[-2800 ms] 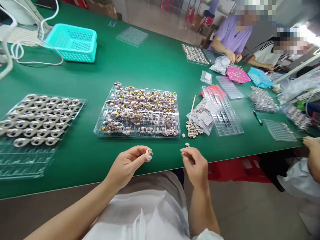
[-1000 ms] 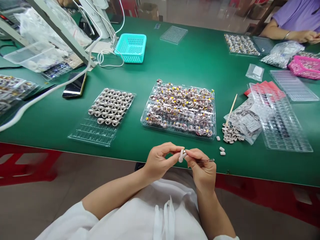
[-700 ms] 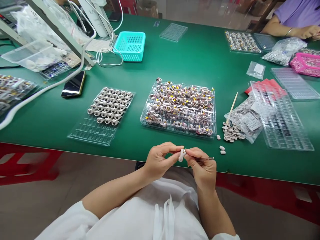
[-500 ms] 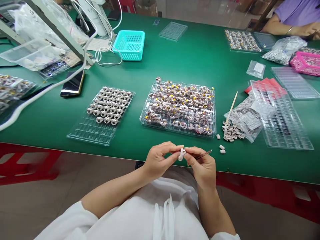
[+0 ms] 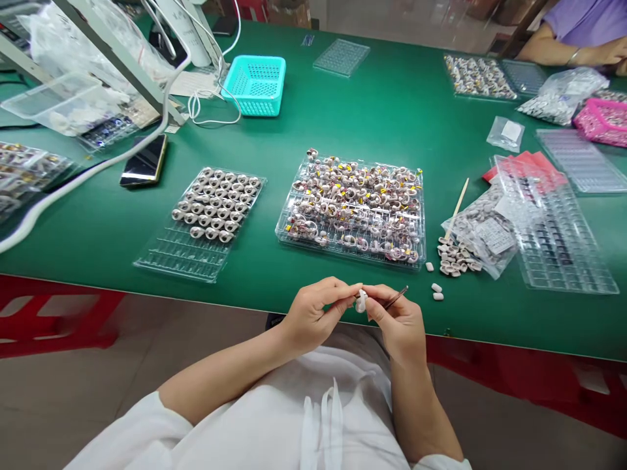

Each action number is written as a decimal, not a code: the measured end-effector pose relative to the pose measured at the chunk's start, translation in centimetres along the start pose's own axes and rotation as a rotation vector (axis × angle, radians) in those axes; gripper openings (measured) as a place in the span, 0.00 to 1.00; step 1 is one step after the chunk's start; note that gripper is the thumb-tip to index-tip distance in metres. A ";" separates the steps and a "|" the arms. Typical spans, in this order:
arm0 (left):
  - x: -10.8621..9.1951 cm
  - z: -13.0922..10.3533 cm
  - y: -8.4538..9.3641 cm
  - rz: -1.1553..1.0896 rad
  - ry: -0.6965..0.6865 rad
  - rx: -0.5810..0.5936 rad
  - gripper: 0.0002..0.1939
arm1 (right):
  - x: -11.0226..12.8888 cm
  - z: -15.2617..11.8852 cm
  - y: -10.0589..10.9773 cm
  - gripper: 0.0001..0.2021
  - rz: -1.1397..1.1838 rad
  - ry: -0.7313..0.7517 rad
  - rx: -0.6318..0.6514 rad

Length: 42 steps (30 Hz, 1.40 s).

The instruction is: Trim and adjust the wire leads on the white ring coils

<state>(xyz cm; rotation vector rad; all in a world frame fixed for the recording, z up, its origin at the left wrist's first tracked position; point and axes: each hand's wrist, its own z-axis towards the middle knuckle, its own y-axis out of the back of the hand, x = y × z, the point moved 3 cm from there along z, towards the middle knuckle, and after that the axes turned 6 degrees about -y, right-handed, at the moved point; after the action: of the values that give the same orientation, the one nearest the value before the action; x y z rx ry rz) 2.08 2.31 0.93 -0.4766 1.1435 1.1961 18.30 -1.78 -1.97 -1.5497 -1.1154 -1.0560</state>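
Observation:
A small white part (image 5: 361, 301) is pinched between my two hands at the table's front edge. My left hand (image 5: 318, 312) grips it from the left with thumb and fingertips. My right hand (image 5: 398, 320) holds its other side and also a thin dark tool (image 5: 396, 297), which points up to the right. Beyond the hands lies a clear tray (image 5: 350, 251) heaped with white parts with yellow and dark bits. To its left, another clear tray (image 5: 181, 261) bears rows of pale ring-like parts. Small pale caps (image 5: 455, 258) lie loose at the right.
A turquoise basket (image 5: 255, 85), a phone (image 5: 144, 161) and a white cable (image 5: 98, 171) are at the left. Bags, red packets and an upright-edged clear tray (image 5: 563, 235) lie right. A person's arm (image 5: 548, 49) rests at the far right.
The white part has turned and shifted slightly right between my fingers. The thin tool in my right hand now slants more steeply. The view has moved slightly.

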 end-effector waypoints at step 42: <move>0.5 1.4 1.2 -0.742 0.846 0.290 0.23 | 3.2 -0.7 -0.7 0.13 -0.640 0.330 0.342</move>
<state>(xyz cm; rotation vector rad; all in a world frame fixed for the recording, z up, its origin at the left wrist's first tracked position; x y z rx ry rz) 1.59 4.11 1.41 -1.1171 1.6050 0.1389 18.29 -1.81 1.42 -0.7194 -1.4991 -1.3857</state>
